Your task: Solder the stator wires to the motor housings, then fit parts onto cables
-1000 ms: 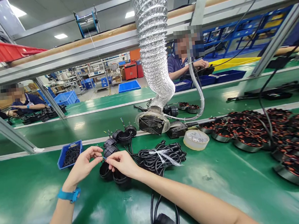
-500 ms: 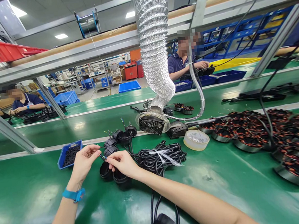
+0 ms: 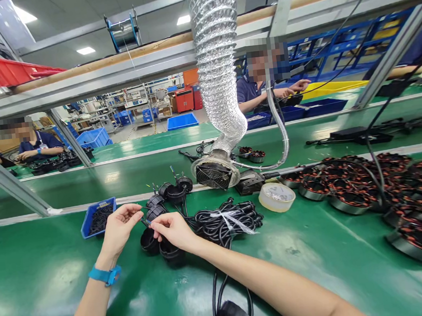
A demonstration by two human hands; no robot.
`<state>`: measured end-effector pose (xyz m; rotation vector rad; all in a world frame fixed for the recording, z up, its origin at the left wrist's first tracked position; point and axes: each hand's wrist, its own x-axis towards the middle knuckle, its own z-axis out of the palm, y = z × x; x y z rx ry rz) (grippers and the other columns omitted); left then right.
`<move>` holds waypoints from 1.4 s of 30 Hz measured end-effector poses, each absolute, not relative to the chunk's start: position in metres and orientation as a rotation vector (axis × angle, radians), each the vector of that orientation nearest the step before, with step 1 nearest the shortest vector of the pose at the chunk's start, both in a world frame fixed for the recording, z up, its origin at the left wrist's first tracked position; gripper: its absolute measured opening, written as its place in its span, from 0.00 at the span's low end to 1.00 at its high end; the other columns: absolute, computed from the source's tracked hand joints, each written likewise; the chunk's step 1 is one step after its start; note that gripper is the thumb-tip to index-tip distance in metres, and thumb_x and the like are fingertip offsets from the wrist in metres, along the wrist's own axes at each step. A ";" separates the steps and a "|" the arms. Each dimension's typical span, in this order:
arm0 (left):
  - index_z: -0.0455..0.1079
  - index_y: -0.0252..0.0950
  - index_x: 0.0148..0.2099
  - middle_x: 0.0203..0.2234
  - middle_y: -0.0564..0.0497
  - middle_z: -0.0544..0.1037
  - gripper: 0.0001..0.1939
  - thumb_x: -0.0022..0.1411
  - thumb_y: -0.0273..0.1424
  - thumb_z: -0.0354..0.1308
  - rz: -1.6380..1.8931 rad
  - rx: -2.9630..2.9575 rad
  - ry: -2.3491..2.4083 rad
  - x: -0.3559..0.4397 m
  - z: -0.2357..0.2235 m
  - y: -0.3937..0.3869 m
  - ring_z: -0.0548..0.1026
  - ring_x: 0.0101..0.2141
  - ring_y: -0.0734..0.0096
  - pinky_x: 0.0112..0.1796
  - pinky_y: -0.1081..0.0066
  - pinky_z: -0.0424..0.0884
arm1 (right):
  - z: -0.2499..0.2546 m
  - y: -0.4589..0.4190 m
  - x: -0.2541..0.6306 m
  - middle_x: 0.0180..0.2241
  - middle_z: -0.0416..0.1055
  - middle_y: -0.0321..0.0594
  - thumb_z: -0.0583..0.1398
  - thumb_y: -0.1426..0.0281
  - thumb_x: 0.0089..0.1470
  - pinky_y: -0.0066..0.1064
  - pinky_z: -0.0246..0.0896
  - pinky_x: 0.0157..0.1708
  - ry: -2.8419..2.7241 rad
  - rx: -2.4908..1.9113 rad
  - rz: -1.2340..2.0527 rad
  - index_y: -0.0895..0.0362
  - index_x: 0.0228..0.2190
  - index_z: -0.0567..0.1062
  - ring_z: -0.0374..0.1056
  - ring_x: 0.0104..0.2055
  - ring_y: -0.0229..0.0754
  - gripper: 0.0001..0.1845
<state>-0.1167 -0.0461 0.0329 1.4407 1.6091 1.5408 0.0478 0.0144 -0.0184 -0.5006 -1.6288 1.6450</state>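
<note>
Over the black round housings point(image 3: 149, 243), my left hand point(image 3: 118, 230) and my right hand point(image 3: 173, 232) nearly meet at the fingertips. My right hand is closed in a pinch on a thin wire point(image 3: 148, 221), of which a bluish end shows. The thumb and forefinger of my left hand pinch at the same spot; what they hold is too small to make out. Beyond my hands stand more black housings point(image 3: 177, 194) with wire ends sticking up. A tied bundle of black cable point(image 3: 227, 220) lies right of my right hand.
A blue tray point(image 3: 86, 226) of small black pieces sits at the left. Beneath the silver duct point(image 3: 218, 51) is a fan grille point(image 3: 215, 175). A tape roll point(image 3: 277, 197) and many wound stators point(image 3: 351, 196) lie right. Co-workers point(image 3: 258, 85) sit across the belt.
My hands stay almost in place, still pinching. On the belt behind, the small stators and the black adapter have shifted left. The co-worker opposite has raised a hand to the right.
</note>
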 end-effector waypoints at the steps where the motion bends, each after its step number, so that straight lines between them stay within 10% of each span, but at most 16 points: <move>1: 0.76 0.35 0.39 0.34 0.47 0.80 0.17 0.50 0.41 0.69 1.534 1.445 1.612 -0.117 0.033 -0.046 0.77 0.35 0.64 0.40 0.66 0.74 | -0.018 0.014 0.048 0.20 0.72 0.37 0.63 0.56 0.50 0.26 0.60 0.23 -1.628 -0.504 1.644 0.61 0.26 0.76 0.64 0.19 0.34 0.19; 42: 0.79 0.35 0.39 0.32 0.47 0.83 0.15 0.51 0.39 0.69 1.572 1.411 1.595 -0.115 0.027 -0.043 0.78 0.32 0.65 0.37 0.68 0.75 | -0.017 0.013 0.048 0.20 0.71 0.36 0.64 0.55 0.49 0.26 0.61 0.23 -1.617 -0.513 1.667 0.61 0.26 0.76 0.65 0.19 0.34 0.19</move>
